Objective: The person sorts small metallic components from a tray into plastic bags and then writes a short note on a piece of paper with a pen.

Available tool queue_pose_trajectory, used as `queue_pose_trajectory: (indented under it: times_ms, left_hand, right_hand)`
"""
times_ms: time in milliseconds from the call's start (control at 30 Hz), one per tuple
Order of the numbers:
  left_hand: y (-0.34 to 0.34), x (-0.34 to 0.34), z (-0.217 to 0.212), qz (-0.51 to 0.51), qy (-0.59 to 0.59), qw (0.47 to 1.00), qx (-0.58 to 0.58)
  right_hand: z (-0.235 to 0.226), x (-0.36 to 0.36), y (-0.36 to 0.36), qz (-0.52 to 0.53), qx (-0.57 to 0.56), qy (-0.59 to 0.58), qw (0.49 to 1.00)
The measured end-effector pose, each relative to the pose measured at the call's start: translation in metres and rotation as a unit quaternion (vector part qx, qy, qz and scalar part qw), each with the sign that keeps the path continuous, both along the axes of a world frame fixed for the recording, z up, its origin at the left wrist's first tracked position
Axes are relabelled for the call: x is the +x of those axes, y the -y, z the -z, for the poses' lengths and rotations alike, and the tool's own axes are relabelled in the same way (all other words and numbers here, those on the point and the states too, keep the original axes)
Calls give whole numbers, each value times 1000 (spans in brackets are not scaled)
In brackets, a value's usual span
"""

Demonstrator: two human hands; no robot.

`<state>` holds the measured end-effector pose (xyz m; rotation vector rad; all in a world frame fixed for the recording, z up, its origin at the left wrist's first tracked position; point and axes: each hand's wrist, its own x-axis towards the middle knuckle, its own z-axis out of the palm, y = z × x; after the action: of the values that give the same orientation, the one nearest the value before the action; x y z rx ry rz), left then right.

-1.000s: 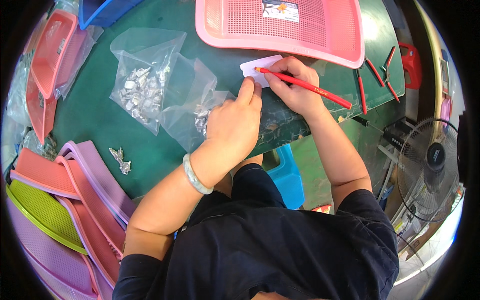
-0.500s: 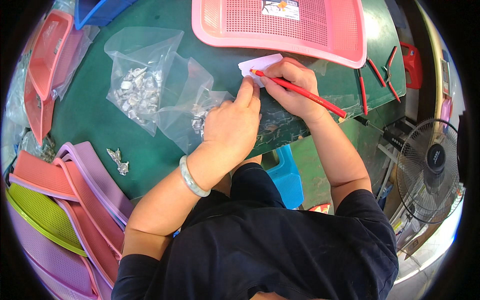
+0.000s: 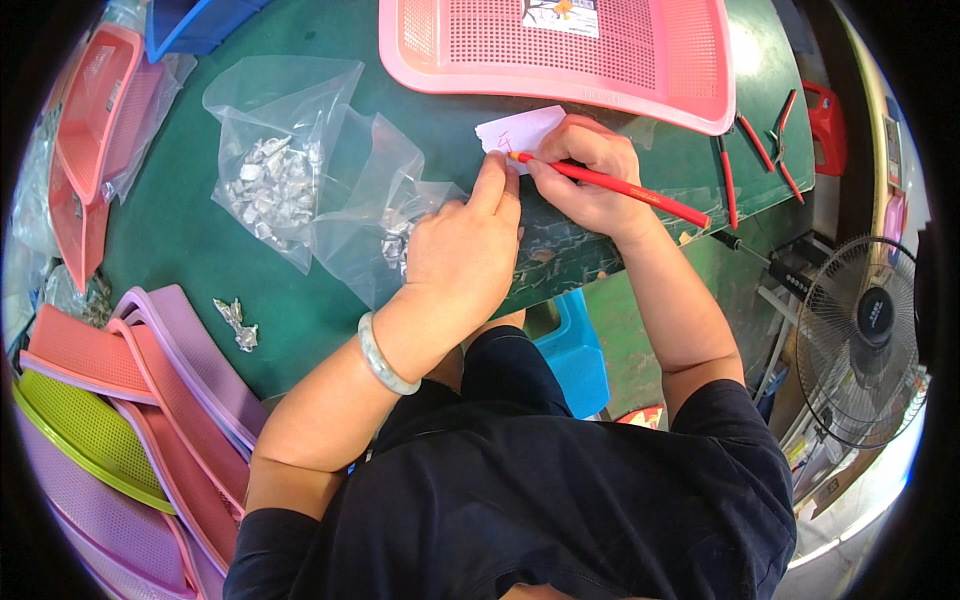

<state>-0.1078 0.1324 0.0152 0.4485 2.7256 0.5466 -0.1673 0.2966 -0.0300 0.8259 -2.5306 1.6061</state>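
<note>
The right hand (image 3: 590, 175) grips a red pencil (image 3: 610, 187), tip on a white paper slip (image 3: 520, 128); the left hand (image 3: 460, 250) lies flat, fingers (image 3: 495, 190) extended, pinning the slip.

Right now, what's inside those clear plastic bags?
The clear plastic bags hold small crumpled silvery pieces. The left hand covers part of the nearer bag, hiding what lies there.

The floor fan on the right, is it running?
Cannot tell. The fan shows its grille and hub clearly, but a single picture cannot show whether the blades are turning.

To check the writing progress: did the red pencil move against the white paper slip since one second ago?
Cannot tell: the red pencil tip rests on the white paper slip, as earlier; only the camera view shifted.
</note>
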Motion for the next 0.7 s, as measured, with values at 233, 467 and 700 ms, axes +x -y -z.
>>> queue_pose_trajectory:
  times_ms: [233,467,700]
  left_hand:
    - [-1,0,0,-7,-2,1000,1]
    - [-1,-1,-2,-5,4,1000,6]
    - [-1,-1,-2,-10,10,1000,0]
  right_hand:
    - [1,0,0,-6,-33,29,999]
    - [1,-2,-8,58,-13,41,997]
    - [-1,-2,-10,34,11,55,998]
